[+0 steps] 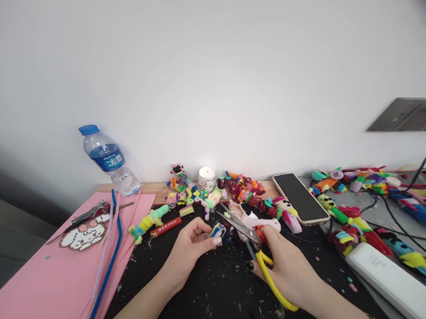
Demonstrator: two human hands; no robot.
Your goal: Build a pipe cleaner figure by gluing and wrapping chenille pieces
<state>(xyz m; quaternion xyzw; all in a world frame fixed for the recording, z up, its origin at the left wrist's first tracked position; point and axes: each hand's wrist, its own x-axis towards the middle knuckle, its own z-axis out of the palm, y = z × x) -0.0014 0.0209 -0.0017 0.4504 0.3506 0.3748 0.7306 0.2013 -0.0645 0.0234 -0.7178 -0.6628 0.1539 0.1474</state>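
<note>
Between thumb and fingers, my left hand [196, 247] pinches a small blue, white and yellow fuzzy piece [219, 230], which looks like bundled pipe cleaner. My right hand [285, 262] is closed around a pair of scissors [242, 227] with yellow and orange handles. The blades point up and left, a little right of the fuzzy piece and apart from it. Behind the blades lies a pale pink tool [264, 223], partly hidden by the scissors and my right hand. Small fuzzy scraps are scattered over the black mat [215, 287] below both hands.
Pipe-cleaner figures [151, 221] lie along the back, with several more at right [366, 226] among cables. A water bottle [112, 160], pink sheets [32, 301] and loose pipe cleaners [107, 271] are at left. A phone [300, 198] and white power bank [396, 282] lie right.
</note>
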